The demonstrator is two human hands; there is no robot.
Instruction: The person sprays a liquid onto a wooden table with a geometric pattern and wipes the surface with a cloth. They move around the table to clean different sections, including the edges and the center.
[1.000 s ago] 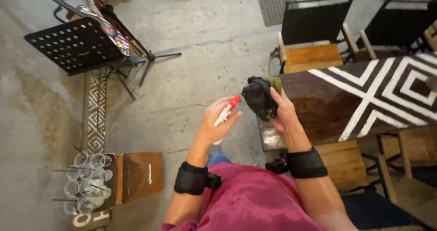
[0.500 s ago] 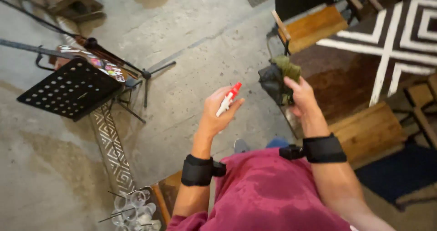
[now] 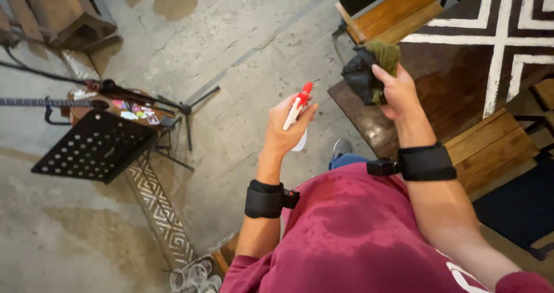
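Left hand [image 3: 288, 128] had a closed grip on the spray bottle [image 3: 298, 111], red nozzle up and angled toward the counter [image 3: 438, 96], white body tucked under the palm; that kept the trigger within finger reach, by my read. Right hand [image 3: 398, 91] was clenched around the bunched cloth [image 3: 369, 71], dark and olive-green folds wadded into one lump so nothing trailed loose. Cloth sat over the near corner of the counter, at or just above the dark wood; contact I couldn't tell. Bottle was off the counter edge, over the concrete floor [image 3: 231, 56], just beside the cloth hand. Black bands on both wrists. Wooden chair [image 3: 392, 13] past the corner, wooden bench [image 3: 490, 148] to my right. Music stand [image 3: 95, 148] and guitar [image 3: 109, 105] well apart on the left, glasses [image 3: 193, 275] down by my feet.
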